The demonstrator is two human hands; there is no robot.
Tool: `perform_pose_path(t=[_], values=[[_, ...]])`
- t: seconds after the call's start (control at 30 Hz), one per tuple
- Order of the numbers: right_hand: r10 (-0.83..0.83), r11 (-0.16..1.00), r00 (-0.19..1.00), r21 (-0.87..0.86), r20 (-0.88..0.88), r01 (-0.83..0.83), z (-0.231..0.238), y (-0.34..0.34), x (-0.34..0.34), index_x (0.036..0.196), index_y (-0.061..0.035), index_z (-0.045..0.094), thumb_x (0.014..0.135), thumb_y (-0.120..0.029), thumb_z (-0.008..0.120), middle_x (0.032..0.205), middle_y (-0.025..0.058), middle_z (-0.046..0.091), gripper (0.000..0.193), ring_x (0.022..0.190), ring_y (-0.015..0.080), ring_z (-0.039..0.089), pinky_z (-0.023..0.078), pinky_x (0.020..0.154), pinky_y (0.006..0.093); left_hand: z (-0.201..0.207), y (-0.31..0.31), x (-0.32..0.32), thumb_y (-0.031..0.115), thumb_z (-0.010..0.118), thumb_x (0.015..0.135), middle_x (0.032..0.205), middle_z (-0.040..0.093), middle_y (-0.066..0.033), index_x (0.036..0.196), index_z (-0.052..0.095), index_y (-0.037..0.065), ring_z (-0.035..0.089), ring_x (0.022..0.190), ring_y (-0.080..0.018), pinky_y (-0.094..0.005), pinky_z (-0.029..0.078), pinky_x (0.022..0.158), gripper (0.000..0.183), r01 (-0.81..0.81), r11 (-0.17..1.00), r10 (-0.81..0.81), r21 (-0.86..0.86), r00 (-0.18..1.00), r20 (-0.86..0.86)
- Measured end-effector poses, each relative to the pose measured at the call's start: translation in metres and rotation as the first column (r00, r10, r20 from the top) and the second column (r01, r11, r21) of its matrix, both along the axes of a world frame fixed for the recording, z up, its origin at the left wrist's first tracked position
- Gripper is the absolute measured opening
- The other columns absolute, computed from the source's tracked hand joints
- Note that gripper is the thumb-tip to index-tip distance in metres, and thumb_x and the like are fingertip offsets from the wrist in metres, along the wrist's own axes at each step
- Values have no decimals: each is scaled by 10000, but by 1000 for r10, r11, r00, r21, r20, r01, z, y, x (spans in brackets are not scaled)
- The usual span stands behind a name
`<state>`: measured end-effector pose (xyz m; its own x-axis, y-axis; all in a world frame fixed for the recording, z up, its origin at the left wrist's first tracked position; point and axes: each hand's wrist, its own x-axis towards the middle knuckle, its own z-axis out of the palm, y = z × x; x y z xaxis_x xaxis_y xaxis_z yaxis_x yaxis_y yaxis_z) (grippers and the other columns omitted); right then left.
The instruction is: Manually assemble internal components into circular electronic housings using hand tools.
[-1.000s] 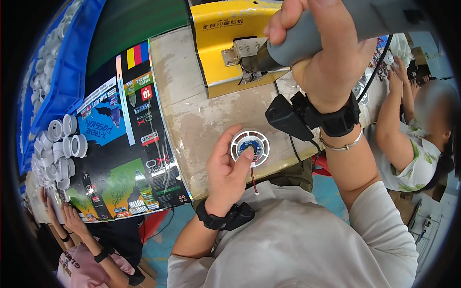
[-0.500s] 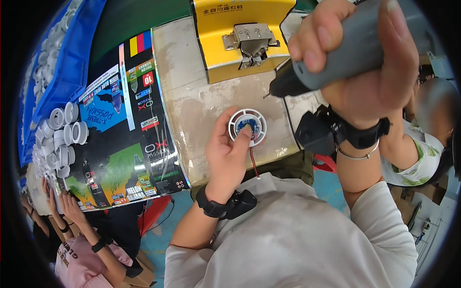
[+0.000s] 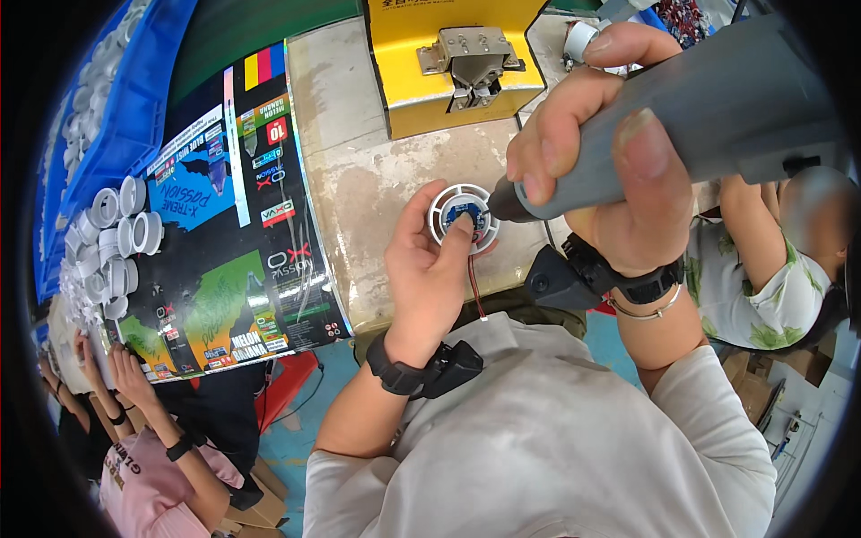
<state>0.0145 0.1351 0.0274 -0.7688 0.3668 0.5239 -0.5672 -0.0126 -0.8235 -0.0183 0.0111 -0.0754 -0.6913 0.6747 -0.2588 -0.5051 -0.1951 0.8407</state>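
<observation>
Left hand [image 3: 429,269] pins a small round white housing [image 3: 462,215] with a blue circuit board inside it down on the worn workbench [image 3: 359,170], thumb and fingers curled around its rim. Right hand [image 3: 610,152] is wrapped tight around a grey electric screwdriver [image 3: 717,117], tip at the board. Yellow machine [image 3: 457,54] sits just behind.

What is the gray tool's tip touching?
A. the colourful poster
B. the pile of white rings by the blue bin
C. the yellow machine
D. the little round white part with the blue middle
D: the gray tool in the right hand points its dark tip into the round white part that the left hand steadies on the bench.
</observation>
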Motion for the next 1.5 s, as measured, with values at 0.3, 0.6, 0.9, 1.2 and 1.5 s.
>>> perform_pose_path(t=[0.3,0.6,0.9,1.2,1.5], values=[[31,999,999,-28,19,-30,-2,0,1,1108,-25,284,857,-312,477,707,107,520,427,554,183,537,472,598,349,3,2,1,6,443,860,1003,548,-81,1156,431,2,593,836,-168,-305,539,699,297,-12,1000,12,4,1000,-3],[18,1000,998,12,56,-19,-3,-6,3,1070,-50,312,839,-255,507,687,116,509,366,531,177,523,465,573,341,8,3,2,-15,453,844,965,560,-80,1141,434,-33,584,835,-147,-315,533,724,298,-29,999,27,23,995,91],[4,1000,998,26,58,-5,-10,-8,4,1019,-63,319,814,-192,545,672,118,513,331,520,178,524,468,563,334,7,-1,0,-52,463,824,945,545,-109,1143,399,-67,563,817,-139,-288,532,706,326,-12,1000,10,17,991,137],[-233,929,970,312,73,199,-15,-10,14,985,-31,318,712,-40,651,643,99,533,430,548,142,534,452,510,248,6,-3,-2,-8,471,836,1024,518,-101,1161,403,-12,554,878,-165,-307,530,714,332,80,992,-83,93,996,31],[-652,584,685,360,-325,727,11,13,51,1168,3,394,652,-162,726,1092,178,483,635,1012,254,502,394,857,332,15,-91,-104,102,457,875,997,506,-68,1216,387,18,499,897,-106,-255,460,728,357,-290,907,43,-306,786,-617]])
